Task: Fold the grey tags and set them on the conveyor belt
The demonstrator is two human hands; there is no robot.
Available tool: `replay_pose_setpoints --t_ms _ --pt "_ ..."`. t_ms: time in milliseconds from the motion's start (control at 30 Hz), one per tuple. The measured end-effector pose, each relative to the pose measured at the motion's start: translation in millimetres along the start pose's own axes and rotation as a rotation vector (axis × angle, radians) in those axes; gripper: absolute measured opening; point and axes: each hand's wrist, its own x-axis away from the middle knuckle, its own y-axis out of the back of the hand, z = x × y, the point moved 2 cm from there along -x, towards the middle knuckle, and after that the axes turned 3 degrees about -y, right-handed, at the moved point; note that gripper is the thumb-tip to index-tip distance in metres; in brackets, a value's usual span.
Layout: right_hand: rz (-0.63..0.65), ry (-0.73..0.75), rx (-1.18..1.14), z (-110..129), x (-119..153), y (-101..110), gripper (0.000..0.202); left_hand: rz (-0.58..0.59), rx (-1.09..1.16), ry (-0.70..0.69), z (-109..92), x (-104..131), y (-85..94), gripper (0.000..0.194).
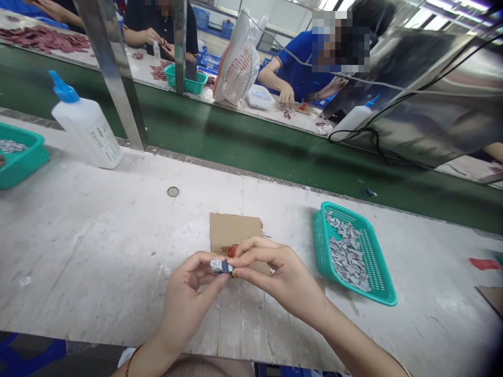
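The left hand (187,299) is pinching a small white-and-navy piece (222,266) between thumb and forefinger, and the right hand (277,273) is meeting it from the other side, its thumb and fingers closing on the piece's right end. The piece is being held just above the table (118,251), over the near part of a brown cardboard square (236,229). A small red object (232,251) is lying on the cardboard, partly hidden behind the right fingers.

To the right, a green plastic basket (383,262) is holding many small grey-white pieces (349,254). A bottle cap (173,191) is lying beyond the left hand. A white bottle with a blue nozzle (91,131) is standing at the far left, near another green basket (29,167) that is cut off by the view's edge. Beyond the green strip (220,146), a person in a blue shirt (302,63) is reaching toward small pieces on the opposite work surface.
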Motion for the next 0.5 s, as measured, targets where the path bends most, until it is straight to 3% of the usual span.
replay_pose_setpoints --t_ms 233,400,500 --pt "0.184 -0.168 -0.603 -2.1 -1.7 -13.1 0.031 0.007 -0.176 -0.122 -16.4 -4.5 -1.9 0.013" --pt "0.2 -0.124 -0.631 6.0 -15.6 -21.7 0.028 0.083 -0.224 -0.172 -29.9 -17.6 -2.7 0.011" --pt "0.105 -0.052 -0.493 4.6 -39.4 -11.5 0.026 0.048 -0.434 -0.319 -43.7 -40.3 13.9 0.019"
